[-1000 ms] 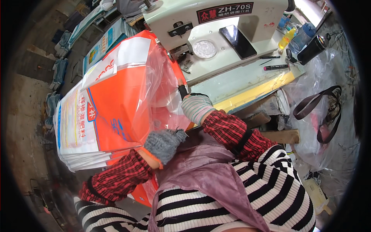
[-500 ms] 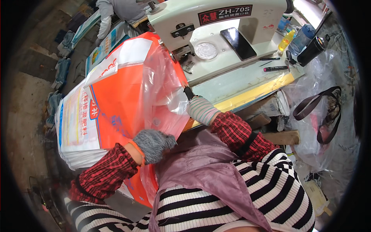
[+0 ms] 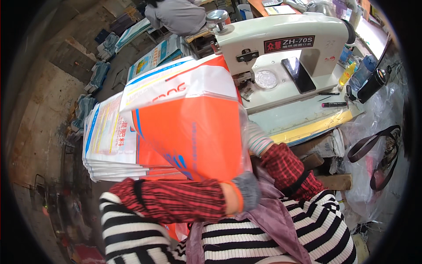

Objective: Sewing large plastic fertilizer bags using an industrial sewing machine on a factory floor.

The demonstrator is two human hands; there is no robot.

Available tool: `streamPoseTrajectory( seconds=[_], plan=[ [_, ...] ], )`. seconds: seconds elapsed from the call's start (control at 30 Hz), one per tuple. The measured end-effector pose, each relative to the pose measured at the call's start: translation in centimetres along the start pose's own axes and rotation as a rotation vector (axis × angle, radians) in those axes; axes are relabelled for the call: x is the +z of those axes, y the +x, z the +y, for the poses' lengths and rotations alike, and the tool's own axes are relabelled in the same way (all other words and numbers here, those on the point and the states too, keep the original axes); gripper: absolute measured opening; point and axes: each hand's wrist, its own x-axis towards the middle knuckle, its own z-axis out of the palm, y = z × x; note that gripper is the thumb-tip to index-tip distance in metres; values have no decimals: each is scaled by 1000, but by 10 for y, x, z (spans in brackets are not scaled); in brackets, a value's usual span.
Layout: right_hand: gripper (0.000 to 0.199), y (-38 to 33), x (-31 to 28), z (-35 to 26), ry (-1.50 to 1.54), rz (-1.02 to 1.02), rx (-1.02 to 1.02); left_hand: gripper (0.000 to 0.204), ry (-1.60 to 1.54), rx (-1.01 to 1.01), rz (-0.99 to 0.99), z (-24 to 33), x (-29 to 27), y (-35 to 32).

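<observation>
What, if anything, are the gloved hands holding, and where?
Apparently the orange and white plastic sack, by its right edge: grey-gloved left hand low, striped-gloved right hand higher; their fingers are hidden.

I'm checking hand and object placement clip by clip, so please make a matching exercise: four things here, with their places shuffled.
Things
1. Grey-knit-gloved left hand
2. Pale-striped-gloved right hand
3. Flat black smartphone
4. Small yellow plastic bottle

Places
A. Beside a larger, clear blue bottle
B. Lying on the base of the white metal machine
C. At the lower right corner of the orange-and-white printed sack, in front of the purple cloth apron
D. Along the sack's right edge, fingers hidden

Pairs: 1-C, 2-D, 3-B, 4-A
</observation>
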Motion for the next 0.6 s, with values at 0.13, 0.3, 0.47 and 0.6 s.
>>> streamPoseTrajectory(
  seconds=[0.13,0.3,0.47,0.6],
  plan=[
    [22,-8,10,0,52,-209,397,14,-117,30,-202,-19,-47,3],
    [26,34,-13,4,56,-171,392,15,139,-110,-153,-91,-85,-47],
    [34,50,-34,32,139,-192,400,16,156,-30,-26,-82,-38,17],
    [31,13,38,33,407,53,291,14,-136,-25,-49,-61,-15,57]
  ],
)
